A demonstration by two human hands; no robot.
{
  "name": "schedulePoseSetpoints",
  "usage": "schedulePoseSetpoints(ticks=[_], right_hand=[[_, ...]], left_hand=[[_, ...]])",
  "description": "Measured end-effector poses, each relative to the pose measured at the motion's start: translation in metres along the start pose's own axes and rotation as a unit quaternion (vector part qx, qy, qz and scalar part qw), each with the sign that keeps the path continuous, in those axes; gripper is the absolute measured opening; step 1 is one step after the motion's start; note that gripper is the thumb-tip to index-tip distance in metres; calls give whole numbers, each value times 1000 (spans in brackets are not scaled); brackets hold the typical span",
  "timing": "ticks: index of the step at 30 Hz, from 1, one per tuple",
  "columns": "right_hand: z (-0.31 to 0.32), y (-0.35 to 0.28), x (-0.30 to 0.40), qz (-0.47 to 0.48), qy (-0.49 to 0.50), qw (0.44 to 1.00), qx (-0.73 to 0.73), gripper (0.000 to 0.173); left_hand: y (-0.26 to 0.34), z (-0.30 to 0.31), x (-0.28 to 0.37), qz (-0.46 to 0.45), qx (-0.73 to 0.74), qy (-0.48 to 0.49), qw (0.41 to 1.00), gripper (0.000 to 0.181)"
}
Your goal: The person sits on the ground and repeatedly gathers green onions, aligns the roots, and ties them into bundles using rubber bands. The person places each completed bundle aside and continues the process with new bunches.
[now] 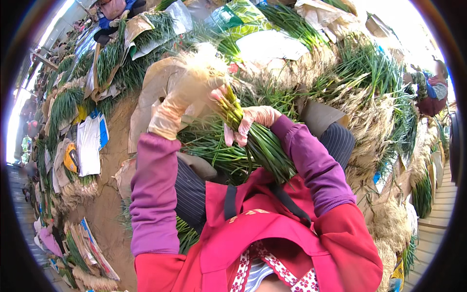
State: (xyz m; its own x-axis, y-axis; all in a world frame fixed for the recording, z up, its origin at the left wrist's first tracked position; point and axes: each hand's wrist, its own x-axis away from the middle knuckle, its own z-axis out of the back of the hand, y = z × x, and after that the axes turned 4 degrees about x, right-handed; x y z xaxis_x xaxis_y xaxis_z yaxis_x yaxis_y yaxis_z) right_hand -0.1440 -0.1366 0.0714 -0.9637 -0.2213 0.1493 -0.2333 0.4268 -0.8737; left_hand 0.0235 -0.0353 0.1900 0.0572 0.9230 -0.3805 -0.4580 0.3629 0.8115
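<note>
A bundle of green onions (268,148) is tilted in front of me, its pale roots (206,60) up and its green leaves down towards my lap. Gloved, my right hand (255,120) is wrapped around the stems near the middle. My left hand (193,89), also gloved and blurred by motion, is at the root end, its fingertips against the lower stems. Fine root fibres above it look bright and smeared. More loose green onions (219,146) lie beneath the bundle, between my knees.
Heaped green onions with dry roots (375,120) lie on the right. A green printed sack (240,22) and covered bundles are ahead. At left, bare soil (113,182) borders more bundles and a white sack (88,146). Other people (113,11) sit at far left and right.
</note>
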Motion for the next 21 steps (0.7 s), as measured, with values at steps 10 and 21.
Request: schedulePoseSetpoints(ticks=[10, 21], right_hand=[[-2, -9, -15, 149, 271, 869, 386, 68], [2, -16, 33, 242, 214, 943, 84, 14]], left_hand=[[-83, 27, 10, 194, 153, 70, 966, 15], [-119, 48, 23, 290, 92, 113, 946, 15]])
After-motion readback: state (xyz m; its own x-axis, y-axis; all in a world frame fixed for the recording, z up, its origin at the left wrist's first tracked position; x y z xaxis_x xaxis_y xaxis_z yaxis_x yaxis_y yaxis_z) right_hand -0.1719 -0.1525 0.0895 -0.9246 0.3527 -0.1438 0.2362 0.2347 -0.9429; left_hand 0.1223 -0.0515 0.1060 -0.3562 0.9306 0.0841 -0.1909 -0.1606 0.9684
